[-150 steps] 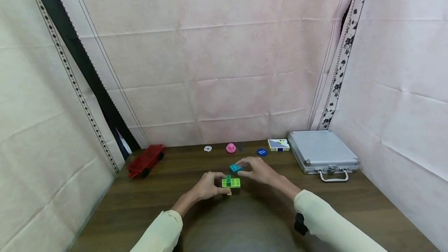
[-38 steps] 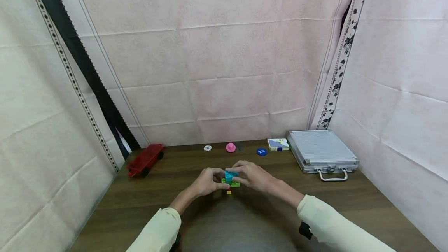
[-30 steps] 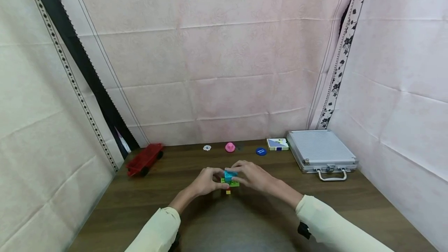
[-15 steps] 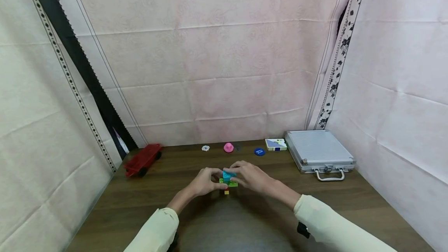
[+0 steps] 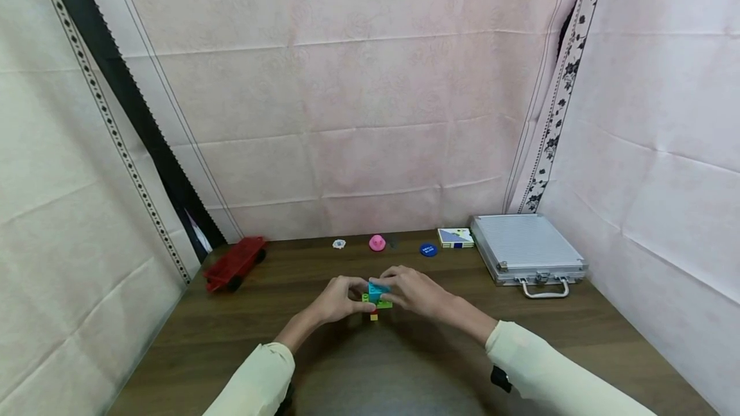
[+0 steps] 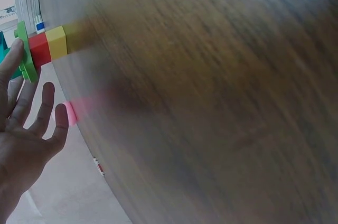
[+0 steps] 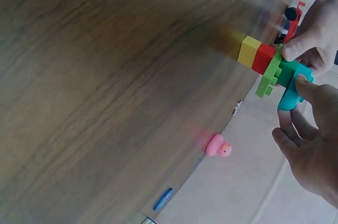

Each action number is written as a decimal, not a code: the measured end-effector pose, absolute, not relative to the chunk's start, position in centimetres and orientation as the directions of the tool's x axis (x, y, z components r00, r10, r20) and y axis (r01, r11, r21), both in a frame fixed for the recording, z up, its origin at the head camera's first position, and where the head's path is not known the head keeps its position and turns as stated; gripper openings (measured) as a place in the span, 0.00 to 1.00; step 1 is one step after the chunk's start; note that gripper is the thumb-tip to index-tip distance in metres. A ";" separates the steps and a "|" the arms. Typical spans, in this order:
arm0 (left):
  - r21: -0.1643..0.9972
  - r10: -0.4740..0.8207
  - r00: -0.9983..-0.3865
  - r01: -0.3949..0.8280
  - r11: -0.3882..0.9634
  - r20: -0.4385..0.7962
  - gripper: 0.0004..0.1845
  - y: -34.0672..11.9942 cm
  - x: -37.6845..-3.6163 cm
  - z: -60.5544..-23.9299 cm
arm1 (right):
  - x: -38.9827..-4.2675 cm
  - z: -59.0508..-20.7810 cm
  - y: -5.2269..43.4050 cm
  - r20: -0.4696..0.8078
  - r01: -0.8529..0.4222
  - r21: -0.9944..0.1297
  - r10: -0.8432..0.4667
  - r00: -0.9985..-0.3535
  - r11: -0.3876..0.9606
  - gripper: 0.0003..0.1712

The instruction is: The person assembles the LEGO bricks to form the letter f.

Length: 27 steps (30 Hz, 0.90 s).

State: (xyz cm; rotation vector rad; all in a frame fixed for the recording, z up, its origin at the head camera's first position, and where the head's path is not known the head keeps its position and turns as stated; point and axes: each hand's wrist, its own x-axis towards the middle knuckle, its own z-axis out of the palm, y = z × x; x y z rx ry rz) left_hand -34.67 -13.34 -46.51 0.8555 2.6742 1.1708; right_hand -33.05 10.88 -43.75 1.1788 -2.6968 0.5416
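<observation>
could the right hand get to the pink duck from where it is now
Probably yes: the pink duck sits just beyond the right hand with bare table between, but that hand grips the block stack.

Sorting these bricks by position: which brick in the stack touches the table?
The yellow brick: it sits at the bottom on the table, under the red brick, green plate and teal brick.

Bare counter lies open in front of the block stack. Behind it, a pink duck and blue disc line the back edge. Red cart stands well left; metal case blocks the right.
</observation>
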 end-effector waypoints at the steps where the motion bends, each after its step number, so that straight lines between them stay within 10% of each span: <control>1: 0.704 0.530 -0.839 0.453 0.547 0.128 0.19 -13.4 -34.7 -46.5 | -33.1 -43.8 10.9 0.280 -0.735 -0.263 -0.680 -0.678 0.625 0.26; 19: 0.691 0.530 -0.830 0.487 0.534 0.175 0.20 -12.6 -34.3 -47.3 | -32.9 -47.0 12.4 0.316 -0.629 -0.646 -0.599 -0.736 0.433 0.25; 27: 0.715 0.509 -0.844 0.461 0.525 0.171 0.23 -12.6 -34.1 -47.0 | -33.7 -47.3 12.1 0.378 -0.660 -0.638 -0.586 -0.717 0.396 0.25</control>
